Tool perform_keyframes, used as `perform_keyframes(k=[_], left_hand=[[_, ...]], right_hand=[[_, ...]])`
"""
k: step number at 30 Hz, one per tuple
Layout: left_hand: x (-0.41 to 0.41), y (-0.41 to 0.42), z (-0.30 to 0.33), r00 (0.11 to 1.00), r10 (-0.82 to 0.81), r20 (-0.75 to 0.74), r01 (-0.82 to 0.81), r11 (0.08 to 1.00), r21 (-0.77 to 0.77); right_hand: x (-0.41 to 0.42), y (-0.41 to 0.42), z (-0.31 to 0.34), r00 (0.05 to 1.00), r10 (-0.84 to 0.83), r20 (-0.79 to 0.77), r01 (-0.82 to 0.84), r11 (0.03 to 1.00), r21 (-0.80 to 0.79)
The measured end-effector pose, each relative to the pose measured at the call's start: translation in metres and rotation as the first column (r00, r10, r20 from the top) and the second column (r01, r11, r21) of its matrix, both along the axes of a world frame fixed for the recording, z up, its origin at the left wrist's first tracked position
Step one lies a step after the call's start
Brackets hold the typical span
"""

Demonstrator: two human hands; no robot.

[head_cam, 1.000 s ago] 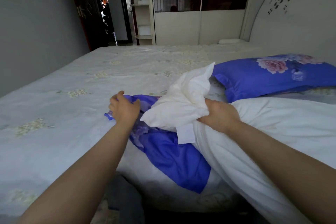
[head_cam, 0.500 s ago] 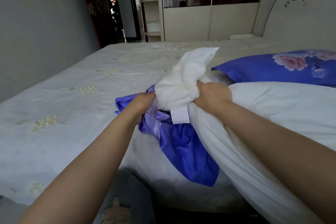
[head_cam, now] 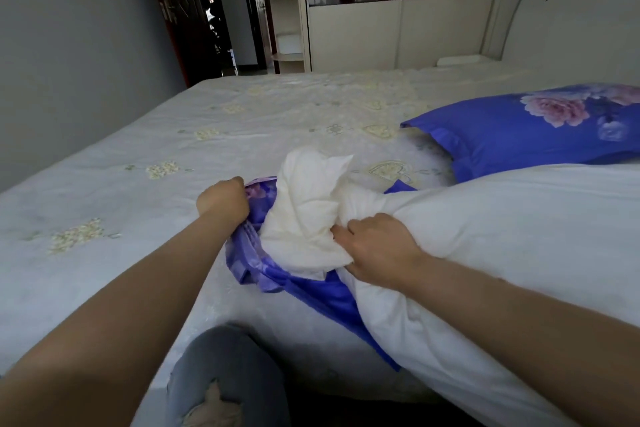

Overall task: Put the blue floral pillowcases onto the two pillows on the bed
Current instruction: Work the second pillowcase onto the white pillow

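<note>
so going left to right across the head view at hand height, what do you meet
left hand gripping the loose blue floral pillowcase → bunched end of the bare white pillow → right hand gripping that pillow

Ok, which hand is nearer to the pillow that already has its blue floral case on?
Right. The right hand grips the bunched end of the bare white pillow, below the cased pillow. The left hand holds the loose pillowcase farther left.

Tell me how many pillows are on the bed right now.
2: a covered blue floral pillow by the headboard at right, and a bare white pillow in front, its bunched end gripped by the right hand.
</note>
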State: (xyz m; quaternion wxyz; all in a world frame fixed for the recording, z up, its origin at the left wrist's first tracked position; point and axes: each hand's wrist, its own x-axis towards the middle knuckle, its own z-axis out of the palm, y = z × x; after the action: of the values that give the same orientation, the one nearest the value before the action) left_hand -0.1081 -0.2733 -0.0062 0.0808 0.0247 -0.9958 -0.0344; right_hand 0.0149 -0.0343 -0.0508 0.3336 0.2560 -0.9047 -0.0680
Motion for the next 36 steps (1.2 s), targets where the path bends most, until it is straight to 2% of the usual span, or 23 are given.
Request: perform_keyframes(k=[2, 5, 6, 9, 11, 13, 15, 17, 19, 21, 22, 24, 26, 27, 29, 31, 32, 33, 34, 36], left_hand=[[-0.004, 0.003, 0.012, 0.987, 0.036, 0.155, -0.002, 0.977, -0.213], [-0.014, -0.001, 0.028, 0.932, 0.001, 0.362, 0.105, 0.956, -0.273], [-0.018, -0.002, 0.029, 0.911, -0.047, 0.409, 0.165, 0.952, -0.259], [-0.025, -0.001, 0.016, 0.864, -0.332, 0.379, 0.349, 0.937, 0.024], [-0.023, 0.002, 0.007, 0.793, -0.444, 0.417, 0.428, 0.893, 0.136], [-0.026, 0.001, 0.001, 0.723, -0.413, 0.554, 0.368, 0.909, 0.198], [-0.025, -0.002, -0.001, 0.668, -0.343, 0.66, 0.373, 0.922, 0.102], [-0.026, -0.004, -0.011, 0.729, -0.305, 0.613, 0.428, 0.902, -0.06], [-0.021, -0.001, -0.021, 0.86, -0.269, 0.433, 0.38, 0.905, -0.192], [-0.017, 0.001, -0.024, 0.949, -0.224, 0.22, 0.281, 0.919, -0.277], [-0.018, 0.002, -0.02, 0.97, -0.219, 0.104, 0.238, 0.943, -0.235], [-0.02, 0.005, -0.001, 0.975, -0.187, -0.119, 0.186, 0.982, -0.024], [-0.021, 0.013, 0.024, 0.957, -0.13, -0.259, 0.175, 0.972, 0.158], [-0.022, 0.021, 0.036, 0.959, -0.107, -0.264, 0.175, 0.952, 0.251], [-0.021, 0.038, 0.054, 0.978, -0.103, -0.179, 0.178, 0.862, 0.474], [-0.021, 0.052, 0.064, 0.991, -0.135, -0.022, 0.111, 0.696, 0.709], [-0.019, 0.055, 0.069, 0.985, -0.158, 0.067, 0.047, 0.624, 0.78], [-0.018, 0.055, 0.072, 0.969, -0.198, 0.147, 0.011, 0.629, 0.777], [-0.016, 0.052, 0.075, 0.946, -0.249, 0.207, 0.035, 0.714, 0.699], [-0.016, 0.047, 0.079, 0.934, -0.256, 0.248, 0.165, 0.928, 0.335]], right_hand=[[0.002, 0.001, -0.003, 0.999, 0.044, 0.004, -0.044, 0.999, -0.012], [0.003, 0.003, -0.006, 0.998, 0.059, 0.008, -0.059, 0.998, -0.025], [0.003, 0.004, -0.007, 0.998, 0.06, 0.006, -0.06, 0.998, -0.028], [0.004, 0.003, -0.005, 0.998, 0.048, 0.03, -0.047, 0.998, -0.047], [0.003, 0.002, -0.003, 0.999, 0.026, 0.043, -0.022, 0.996, -0.085], [0.001, 0.002, -0.001, 0.998, 0.005, 0.066, 0.004, 0.992, -0.128], [-0.001, 0.002, 0.0, 0.996, 0.0, 0.084, 0.013, 0.989, -0.149], [0.0, 0.003, 0.0, 0.996, 0.002, 0.092, 0.012, 0.988, -0.151], [0.002, 0.004, -0.001, 0.996, 0.016, 0.088, -0.003, 0.988, -0.154], [0.004, 0.005, -0.003, 0.995, 0.047, 0.088, -0.033, 0.987, -0.159], [0.005, 0.007, -0.003, 0.994, 0.061, 0.094, -0.046, 0.987, -0.153], [0.006, 0.008, -0.003, 0.991, 0.083, 0.108, -0.07, 0.99, -0.125], [0.008, 0.009, -0.003, 0.988, 0.103, 0.118, -0.091, 0.991, -0.1], [0.008, 0.009, -0.003, 0.987, 0.109, 0.12, -0.099, 0.991, -0.089], [0.008, 0.008, -0.001, 0.986, 0.114, 0.12, -0.106, 0.992, -0.072], [0.008, 0.006, 0.0, 0.986, 0.119, 0.12, -0.112, 0.992, -0.064], [0.009, 0.004, 0.0, 0.985, 0.12, 0.124, -0.113, 0.992, -0.058], [0.01, 0.002, 0.0, 0.985, 0.117, 0.124, -0.111, 0.993, -0.05], [0.011, 0.0, 0.0, 0.986, 0.111, 0.121, -0.107, 0.993, -0.04], [0.013, -0.004, 0.001, 0.987, 0.099, 0.126, -0.097, 0.995, -0.019]])
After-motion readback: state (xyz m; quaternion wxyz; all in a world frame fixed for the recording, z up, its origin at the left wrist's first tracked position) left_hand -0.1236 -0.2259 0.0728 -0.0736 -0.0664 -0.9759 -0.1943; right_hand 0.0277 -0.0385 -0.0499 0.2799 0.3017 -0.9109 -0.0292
